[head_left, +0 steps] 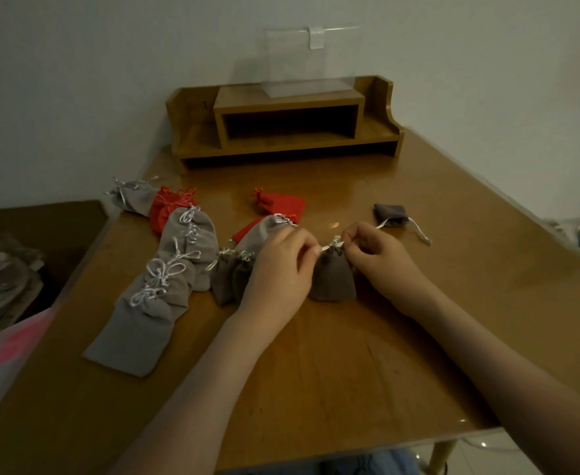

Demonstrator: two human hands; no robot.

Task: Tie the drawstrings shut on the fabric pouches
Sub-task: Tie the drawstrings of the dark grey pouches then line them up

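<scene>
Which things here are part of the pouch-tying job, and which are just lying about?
In the job: dark pouch, its drawstring, left hand, right hand, row of tied pouches, far grey pouch.
Lying about: wooden shelf, clear box.

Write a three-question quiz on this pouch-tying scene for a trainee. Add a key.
1. What do the left hand and the right hand both pinch?
A) a red pouch
B) the cords of the dark grey pouch
C) the edge of the table

2. True or false: the clear box stands on top of the wooden shelf.

3. Fill the gap: the row of tied light grey pouches lies to the person's ____ of both hands.

Key: 1 B; 2 true; 3 left.
</scene>
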